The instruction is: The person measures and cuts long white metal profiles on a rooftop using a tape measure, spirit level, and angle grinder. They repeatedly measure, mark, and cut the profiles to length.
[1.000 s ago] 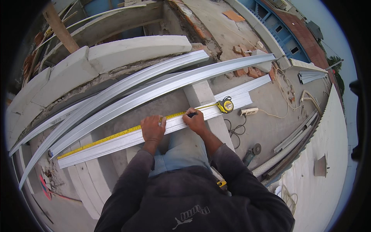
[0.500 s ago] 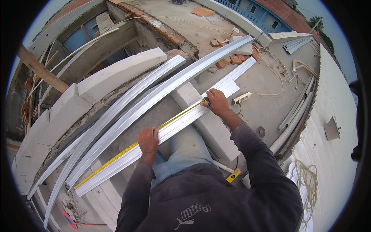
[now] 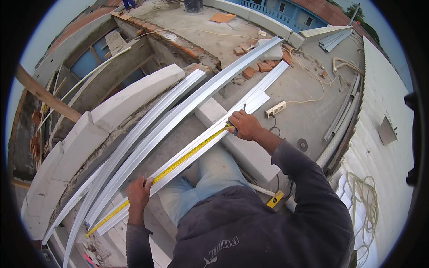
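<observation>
My right hand [image 3: 245, 125] is closed around a tape measure whose case is mostly hidden by the fingers; a thin dark stick, maybe a pencil, pokes up beside them. The yellow tape blade [image 3: 183, 158] runs from there down to the lower left, along a silvery metal profile [image 3: 172, 173]. My left hand [image 3: 139, 194] is closed on the blade near the profile's lower end, the thumb up. The blade's tip reaches a little past that end. Under the profile, a pale block [image 3: 250, 156] lies beside my knees.
Two long metal channels [image 3: 178, 117] lie to the left, beside a low wall of white blocks [image 3: 134, 89]. Beyond it is an open pit with beams. A power strip [image 3: 275, 109], a cutting disc [image 3: 301, 144], a yellow spirit level [image 3: 275, 198] and coiled hose [image 3: 364, 201] are on the right.
My left hand has slid down along the blade toward the profile's lower end. My right hand has shifted slightly toward me with the tape measure, and the view has tilted a little.
</observation>
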Available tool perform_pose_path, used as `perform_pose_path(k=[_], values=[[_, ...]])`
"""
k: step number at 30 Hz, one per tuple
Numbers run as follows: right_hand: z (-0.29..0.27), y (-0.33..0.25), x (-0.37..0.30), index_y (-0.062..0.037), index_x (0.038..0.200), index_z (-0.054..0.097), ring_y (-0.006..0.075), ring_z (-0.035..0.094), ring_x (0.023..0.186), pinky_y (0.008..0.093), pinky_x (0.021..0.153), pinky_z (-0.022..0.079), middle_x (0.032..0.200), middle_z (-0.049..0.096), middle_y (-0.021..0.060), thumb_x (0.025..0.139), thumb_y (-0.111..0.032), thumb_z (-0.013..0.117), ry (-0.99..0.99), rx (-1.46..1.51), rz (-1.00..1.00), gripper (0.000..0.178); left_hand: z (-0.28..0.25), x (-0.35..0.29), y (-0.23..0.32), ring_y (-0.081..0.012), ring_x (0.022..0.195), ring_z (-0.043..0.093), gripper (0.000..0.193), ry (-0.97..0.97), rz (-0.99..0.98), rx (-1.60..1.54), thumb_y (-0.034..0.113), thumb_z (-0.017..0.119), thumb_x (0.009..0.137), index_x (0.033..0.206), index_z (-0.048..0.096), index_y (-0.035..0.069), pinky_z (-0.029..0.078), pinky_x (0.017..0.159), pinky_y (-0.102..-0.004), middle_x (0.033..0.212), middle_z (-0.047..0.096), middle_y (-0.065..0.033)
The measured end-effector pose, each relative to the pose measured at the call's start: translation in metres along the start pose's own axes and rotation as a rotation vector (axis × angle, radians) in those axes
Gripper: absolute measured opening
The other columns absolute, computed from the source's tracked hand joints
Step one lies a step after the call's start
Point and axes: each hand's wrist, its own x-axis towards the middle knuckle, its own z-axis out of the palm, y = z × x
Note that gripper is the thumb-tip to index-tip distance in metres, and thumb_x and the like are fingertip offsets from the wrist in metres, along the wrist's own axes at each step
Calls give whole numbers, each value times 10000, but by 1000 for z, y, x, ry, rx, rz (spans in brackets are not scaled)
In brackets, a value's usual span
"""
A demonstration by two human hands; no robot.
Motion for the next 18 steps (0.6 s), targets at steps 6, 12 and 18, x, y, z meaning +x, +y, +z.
perform_pose_path(k=[6, 12, 18], values=[[-22, -89, -92, -26, 1120, 666, 377, 676, 1066, 495, 881, 558, 1083, 678, 194, 1035, -624, 554, -341, 327, 0, 614, -80, -27, 76, -333, 665, 675, 336, -130, 222, 107, 386, 836, 886, 923, 689, 86, 483, 652, -485, 735, 701, -114], [-7, -131, -175, -11, 1143, 662, 415, 675, 1046, 511, 927, 531, 1063, 687, 208, 1067, -607, 511, -231, 541, 228, 620, -115, -28, 174, -266, 837, 692, 460, -5, 680, 119, 382, 889, 807, 1093, 708, 70, 476, 718, -428, 968, 731, -98], [6, -140, -236, 8, 1095, 669, 443, 678, 1058, 537, 916, 532, 1057, 708, 240, 1082, -593, 488, -234, 580, 630, 628, -110, -16, 194, -307, 914, 666, 389, 285, 932, -239, 286, 838, 897, 1148, 659, 49, 499, 772, -429, 1018, 713, -127]])
